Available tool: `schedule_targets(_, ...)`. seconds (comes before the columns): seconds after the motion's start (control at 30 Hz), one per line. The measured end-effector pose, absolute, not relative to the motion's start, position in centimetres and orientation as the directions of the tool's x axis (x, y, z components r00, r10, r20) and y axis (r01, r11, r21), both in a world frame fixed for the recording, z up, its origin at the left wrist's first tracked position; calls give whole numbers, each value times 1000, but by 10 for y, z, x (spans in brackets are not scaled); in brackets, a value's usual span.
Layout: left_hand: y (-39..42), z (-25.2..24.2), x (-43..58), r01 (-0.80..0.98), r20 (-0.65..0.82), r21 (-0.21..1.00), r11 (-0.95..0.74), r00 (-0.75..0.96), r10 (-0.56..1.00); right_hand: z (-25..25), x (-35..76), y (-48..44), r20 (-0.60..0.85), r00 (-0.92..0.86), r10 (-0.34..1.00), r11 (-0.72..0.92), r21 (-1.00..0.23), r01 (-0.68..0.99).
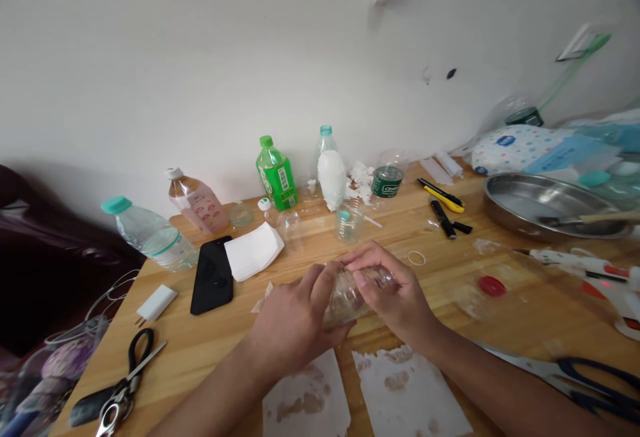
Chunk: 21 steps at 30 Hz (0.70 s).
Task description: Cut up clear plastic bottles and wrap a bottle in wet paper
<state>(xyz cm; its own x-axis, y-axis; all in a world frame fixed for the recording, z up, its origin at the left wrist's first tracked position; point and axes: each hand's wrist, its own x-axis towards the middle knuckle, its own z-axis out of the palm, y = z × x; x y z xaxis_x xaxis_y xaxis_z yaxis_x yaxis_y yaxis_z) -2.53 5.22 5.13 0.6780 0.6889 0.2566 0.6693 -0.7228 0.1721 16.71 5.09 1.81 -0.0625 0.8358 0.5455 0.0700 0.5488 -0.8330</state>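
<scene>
While the left hand (300, 307) cups clear plastic (343, 298) and the right hand (393, 290) pinches it, work's midway I'd guess, scissors (557, 373) unused off right.

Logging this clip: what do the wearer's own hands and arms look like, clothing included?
The left hand and right hand are ungloved. Left forearm and right forearm show no sleeves. No watch, bracelet or ring is visible.

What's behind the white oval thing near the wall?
A clear bottle with a teal top; its upper part shows above the white oval thing. Most of its lower body is covered, so its base can't be seen.
</scene>
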Motion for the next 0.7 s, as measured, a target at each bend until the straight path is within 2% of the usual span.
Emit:
schedule_targets(0.43, 57, 45, -27, 653, 242, 196, -732, 691, 681, 14, 165, 57, 524, -90, 847, 531, -844, 79)
schedule_targets(0.57, 60, 55, -29, 669, 169, 300, -680, 664, 728, 22, 166, 54, 512, -88, 854, 519, -842, 143)
schedule_targets(0.7, 63, 69, -36, 642, 89, 486, -592, 638, 765, 28, 170, 49, 572, -132, 810, 587, -790, 177)
